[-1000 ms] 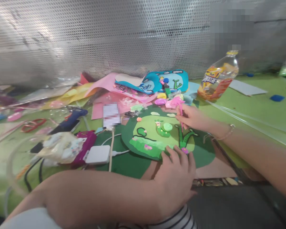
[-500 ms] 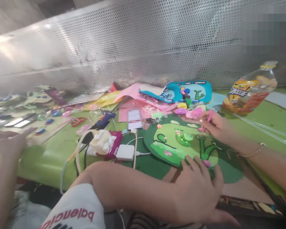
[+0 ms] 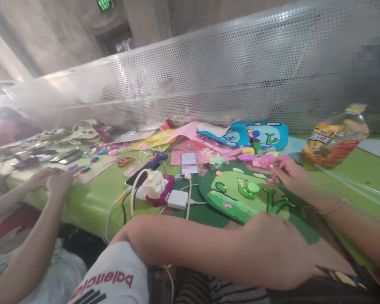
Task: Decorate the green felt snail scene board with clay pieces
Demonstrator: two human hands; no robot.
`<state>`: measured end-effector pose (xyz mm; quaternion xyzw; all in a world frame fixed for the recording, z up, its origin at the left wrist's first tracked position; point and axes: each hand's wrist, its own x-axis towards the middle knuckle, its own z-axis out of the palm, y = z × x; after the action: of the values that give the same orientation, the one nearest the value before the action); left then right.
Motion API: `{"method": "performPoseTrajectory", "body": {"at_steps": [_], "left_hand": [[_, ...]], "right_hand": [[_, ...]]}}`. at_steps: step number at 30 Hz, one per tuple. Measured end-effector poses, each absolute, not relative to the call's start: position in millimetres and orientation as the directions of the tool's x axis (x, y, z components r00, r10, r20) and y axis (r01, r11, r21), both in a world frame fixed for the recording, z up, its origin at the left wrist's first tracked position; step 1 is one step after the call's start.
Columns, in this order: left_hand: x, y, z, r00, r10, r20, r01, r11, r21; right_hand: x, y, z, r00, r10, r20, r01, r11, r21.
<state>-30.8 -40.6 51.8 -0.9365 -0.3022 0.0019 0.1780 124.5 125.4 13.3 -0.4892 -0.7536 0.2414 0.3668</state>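
My right hand (image 3: 293,175) is closed around a slim pink stick (image 3: 283,161), with a small pink blob (image 3: 270,180) below the fingertips. It is over the upper right of a rounded green craft board (image 3: 205,185), which bears a light green inner field with raised clay-like shapes. Among them are a green curled figure (image 3: 247,191) and a dark-outlined green sprout (image 3: 274,202). My left hand (image 3: 277,245) is at the board's lower edge with its back toward me; its fingers are hidden, and the purple flower seen there earlier is covered.
A power strip with plugs (image 3: 156,185), a white adapter (image 3: 177,199) and cables lie left of the board. Behind are blue craft pieces (image 3: 261,134), pink lumps (image 3: 263,161) and a large plastic bottle (image 3: 335,139). Another person's hands (image 3: 57,181) are at far left, near red scissors (image 3: 125,161).
My left hand has turned, its spread fingers no longer showing. The view has shifted, bringing more of the other person's arms into sight. My right hand still holds the pink stick.
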Motion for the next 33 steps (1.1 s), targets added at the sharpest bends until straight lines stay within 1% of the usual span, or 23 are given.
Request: {"method": "performPoseTrajectory", "body": {"at_steps": [1,3,4,6,7,8,11,13,15,19,22,28,31,33], "left_hand": [[-30,-40,44,0.805,0.58,0.126,0.585,-0.736,-0.34],[-30,-41,27,0.819,0.52,0.244,0.574,-0.725,-0.381],[-31,-42,18,0.827,0.487,0.282,0.562,-0.722,-0.403],[-34,-42,2,0.897,0.339,0.285,0.438,-0.771,-0.462],[-36,-41,-4,0.916,0.289,0.278,0.394,-0.783,-0.482],[-37,-40,-10,0.923,0.272,0.271,0.376,-0.785,-0.492],[-38,-37,-18,0.907,0.34,0.248,0.419,-0.786,-0.454],[-38,-37,-18,0.892,0.388,0.232,0.452,-0.795,-0.406],[-39,-38,-18,0.883,0.41,0.227,0.468,-0.801,-0.374],[-40,-38,-21,0.885,0.394,0.248,0.461,-0.82,-0.339],[-41,-37,-24,0.888,0.375,0.265,0.447,-0.84,-0.309],[-42,-35,-25,0.885,0.374,0.278,0.44,-0.866,-0.238],[-41,-34,-25,0.88,0.385,0.279,0.447,-0.87,-0.207],[-41,-34,-25,0.877,0.391,0.279,0.451,-0.871,-0.196]], "right_hand": [[123,124,15,-0.255,0.908,0.331,0.56,0.418,-0.715],[122,124,16,-0.281,0.885,0.372,0.539,0.466,-0.702],[122,125,15,-0.284,0.87,0.402,0.53,0.492,-0.691],[123,128,12,-0.266,0.841,0.472,0.505,0.538,-0.675],[124,130,10,-0.245,0.826,0.507,0.486,0.558,-0.673],[125,131,9,-0.223,0.811,0.54,0.463,0.576,-0.674],[128,134,5,-0.179,0.778,0.602,0.417,0.615,-0.67],[127,134,5,-0.187,0.769,0.611,0.423,0.625,-0.656],[126,134,5,-0.207,0.767,0.608,0.452,0.626,-0.635],[123,138,5,-0.227,0.748,0.623,0.504,0.638,-0.582],[123,141,4,-0.202,0.728,0.655,0.495,0.653,-0.573],[121,137,7,-0.166,0.733,0.659,0.446,0.652,-0.613],[118,130,11,-0.184,0.744,0.642,0.422,0.65,-0.632],[115,123,14,-0.235,0.76,0.606,0.393,0.645,-0.656]]}}
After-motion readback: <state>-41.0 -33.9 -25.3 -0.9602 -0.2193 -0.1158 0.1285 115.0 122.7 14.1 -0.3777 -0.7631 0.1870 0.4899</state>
